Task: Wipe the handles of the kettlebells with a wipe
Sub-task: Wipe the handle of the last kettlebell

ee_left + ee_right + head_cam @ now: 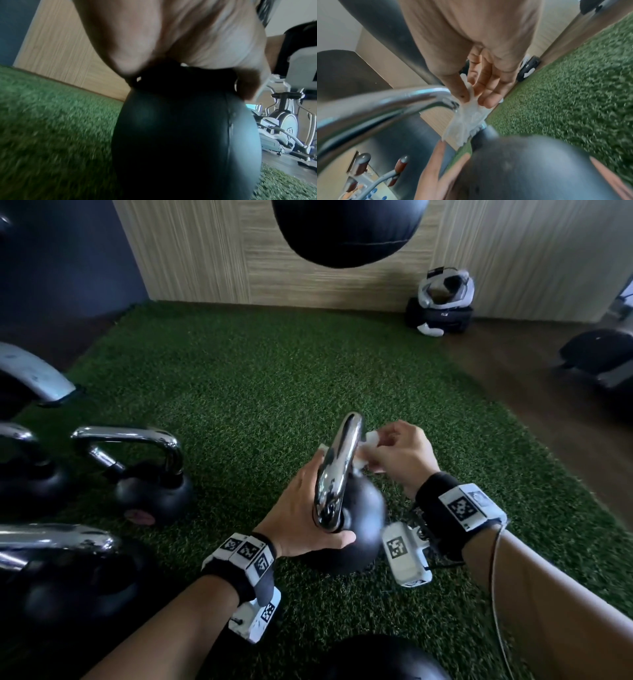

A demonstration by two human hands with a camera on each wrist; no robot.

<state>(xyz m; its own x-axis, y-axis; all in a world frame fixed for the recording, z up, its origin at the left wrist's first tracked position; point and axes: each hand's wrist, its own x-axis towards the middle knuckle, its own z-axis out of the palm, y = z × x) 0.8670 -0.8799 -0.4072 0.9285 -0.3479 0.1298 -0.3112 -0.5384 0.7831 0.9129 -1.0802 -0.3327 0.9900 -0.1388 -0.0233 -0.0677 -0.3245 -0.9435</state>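
Observation:
A black kettlebell [363, 518] with a chrome handle [337, 470] stands on the green turf in the middle. My left hand [301, 518] cups its body from the left, fingers and thumb wrapped round the ball [185, 135]. My right hand [400, 455] pinches a crumpled white wipe [368, 453] between thumb and fingers and presses it against the far right leg of the handle. In the right wrist view the wipe [467, 121] hangs from the fingertips [488, 102] against the bend of the handle [388, 102].
Several more chrome-handled kettlebells stand at the left, the nearest one [150, 474] close by. A black punching bag [346, 231] hangs ahead. A black-and-white headgear pile [442, 302] lies by the wooden wall. An elliptical trainer [283, 125] stands to the right on the wood floor.

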